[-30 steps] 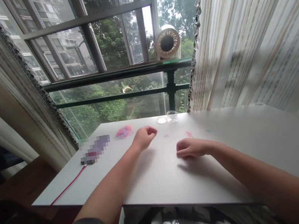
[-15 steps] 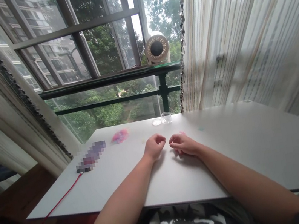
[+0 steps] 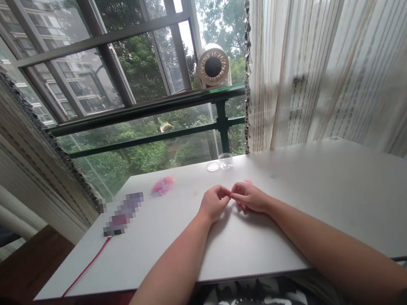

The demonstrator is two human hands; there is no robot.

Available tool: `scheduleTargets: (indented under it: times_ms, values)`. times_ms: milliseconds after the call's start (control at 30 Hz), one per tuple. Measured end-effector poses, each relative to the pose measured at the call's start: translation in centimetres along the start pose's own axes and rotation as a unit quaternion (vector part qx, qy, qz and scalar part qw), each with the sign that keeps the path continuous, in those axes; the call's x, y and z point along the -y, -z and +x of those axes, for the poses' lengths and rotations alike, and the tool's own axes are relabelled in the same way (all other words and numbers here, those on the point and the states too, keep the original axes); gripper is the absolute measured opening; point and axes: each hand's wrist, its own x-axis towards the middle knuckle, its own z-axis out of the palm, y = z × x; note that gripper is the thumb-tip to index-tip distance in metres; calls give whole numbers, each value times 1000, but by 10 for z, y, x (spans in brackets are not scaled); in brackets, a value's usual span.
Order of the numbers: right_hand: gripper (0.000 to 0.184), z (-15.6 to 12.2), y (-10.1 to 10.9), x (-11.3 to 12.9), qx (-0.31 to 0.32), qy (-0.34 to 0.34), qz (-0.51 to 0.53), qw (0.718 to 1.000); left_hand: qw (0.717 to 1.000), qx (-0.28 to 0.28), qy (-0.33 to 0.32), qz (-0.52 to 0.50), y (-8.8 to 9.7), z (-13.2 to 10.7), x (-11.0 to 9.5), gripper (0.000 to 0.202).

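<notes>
In the head view, I have the left hand (image 3: 215,203) and right hand (image 3: 250,197) meeting at their curled, pinching fingertips; whether they grasp anything I cannot tell. A small pink piece (image 3: 248,181) lies on the table (image 3: 247,249) just beyond the right hand, the nearer one, its long axis unreadable; farther back, a clear container (image 3: 226,162) stands beside a round lid (image 3: 213,167), contents indistinct.

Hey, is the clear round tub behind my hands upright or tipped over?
Upright: the clear tub stands on the white table, its round rim uppermost. A flat round disc lies beside it.
</notes>
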Motion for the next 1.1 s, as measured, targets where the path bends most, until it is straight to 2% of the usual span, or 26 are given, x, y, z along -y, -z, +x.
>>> scheduleTargets:
  times_ms: [167,367,733,1100]
  values:
    - [22,1,-1,-1,-21,0,-13,1000,1000,1,0,8,1,0,1,13]
    - [16,0,0,-1,-16,9,-28,999,1000,5,0,6,1,0,0,12]
    - [17,0,2,-1,-15,8,-61,998,1000,6,2,-1,-1,1,1,13]
    - [12,-2,2,5,-28,17,-86,996,999,16,21,-26,-1,3,0,21]
